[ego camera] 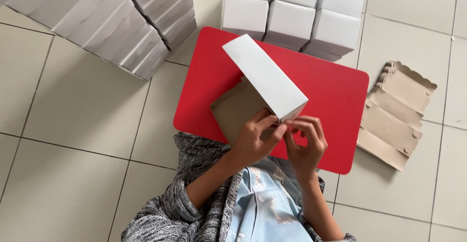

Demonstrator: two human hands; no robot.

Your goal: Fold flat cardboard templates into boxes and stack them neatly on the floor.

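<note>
Head view: left hand [253, 142] and right hand [305, 140] pinch near corner of half-folded white box [265, 77], brown inside, tilted over red table [335, 96]. Both grips closed on box flap. Finished white boxes [292, 13] stacked beyond table. Flat brown cardboard blanks [396, 115] lie on tiled floor [73, 115], right. More white stacks [112, 23] upper left.
</note>
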